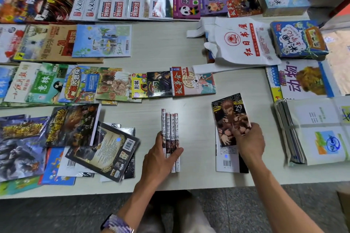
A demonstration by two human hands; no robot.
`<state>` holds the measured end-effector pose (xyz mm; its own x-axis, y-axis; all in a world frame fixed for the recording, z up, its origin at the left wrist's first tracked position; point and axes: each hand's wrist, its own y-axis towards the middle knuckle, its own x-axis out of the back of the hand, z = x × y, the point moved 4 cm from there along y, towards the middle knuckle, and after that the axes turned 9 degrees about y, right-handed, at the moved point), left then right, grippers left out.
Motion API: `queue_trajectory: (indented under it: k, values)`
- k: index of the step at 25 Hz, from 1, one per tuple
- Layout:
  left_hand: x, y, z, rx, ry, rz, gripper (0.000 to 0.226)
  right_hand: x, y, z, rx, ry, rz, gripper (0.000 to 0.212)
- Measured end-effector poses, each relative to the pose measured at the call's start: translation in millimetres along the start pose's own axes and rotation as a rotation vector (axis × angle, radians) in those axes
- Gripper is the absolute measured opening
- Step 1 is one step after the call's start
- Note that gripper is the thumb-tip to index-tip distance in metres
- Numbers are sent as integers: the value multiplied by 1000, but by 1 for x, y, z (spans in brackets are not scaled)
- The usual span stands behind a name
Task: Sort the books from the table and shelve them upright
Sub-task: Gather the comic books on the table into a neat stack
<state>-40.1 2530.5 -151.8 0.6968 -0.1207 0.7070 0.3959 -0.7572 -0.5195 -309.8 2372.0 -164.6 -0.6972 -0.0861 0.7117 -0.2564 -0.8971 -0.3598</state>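
Several slim manga volumes [171, 126] stand on edge, spines up, in the middle of the grey table [159, 47]; their spines read 11, 14, 15 and 18. My left hand [161, 154] grips this set, thumb on its left side and fingers curled over the right. To the right, a manga numbered 29 [230, 117] is lifted at a tilt, pinched at its lower right corner by my right hand [250, 140]. Under it lies a book with a white back cover and barcode [227, 161].
Rows of magazines and children's books [106, 7] cover the far and left parts of the table. A loose heap of dark books [102, 149] lies left of my left hand. A white printed bag [244, 41] and bundled booklets [318, 130] sit right.
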Motion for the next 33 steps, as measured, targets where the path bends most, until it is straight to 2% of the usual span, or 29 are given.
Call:
queue_trajectory:
  k: [2,4,7,9,11,13,14,15,18,19,22,24,26,28,29,31,32,33]
  values:
    - [-1,1,0,-1,-6,4,96,-6,-36,11,83,197,41,25]
    - [-2,-1,1,24,-28,35,94,-22,-85,20,157,248,147,16]
    - [-4,-2,2,68,-70,62,98,-58,-149,33,214,245,327,24]
    - [-2,-3,1,87,-94,70,107,-76,-172,39,241,249,513,36]
    - [0,-5,3,99,-101,77,119,-81,-175,37,224,258,715,45]
    - [1,-7,6,101,-96,93,124,-77,-162,28,216,222,834,48]
    - [1,-7,8,103,-99,98,123,-73,-152,21,205,204,827,44]
    - [1,-7,9,108,-105,101,122,-65,-137,14,187,182,738,41]
    - [2,-7,10,106,-134,97,119,-32,-88,-19,-7,-56,188,51]
    - [2,-8,9,99,-146,98,118,-24,-79,-28,-92,-145,106,63]
    - [1,-9,10,94,-161,100,118,-24,-65,-46,-193,-191,113,95]
    - [0,-8,10,91,-154,97,117,-27,-60,-50,-246,-71,121,95]
    - [0,-9,10,84,-163,93,116,-30,-60,-48,-287,142,135,68]
    - [-1,-10,10,84,-182,99,116,-34,-66,-38,-220,317,154,29]
    - [-1,-9,10,90,-181,101,117,-37,-72,-30,-155,373,169,18]
    - [-2,-8,12,105,-171,107,119,-42,-82,-13,-28,471,211,10]
    - [-3,-8,12,112,-168,111,119,-44,-86,-7,-1,549,261,4]
    - [-3,-8,12,117,-164,113,120,-46,-89,-3,-12,649,329,7]
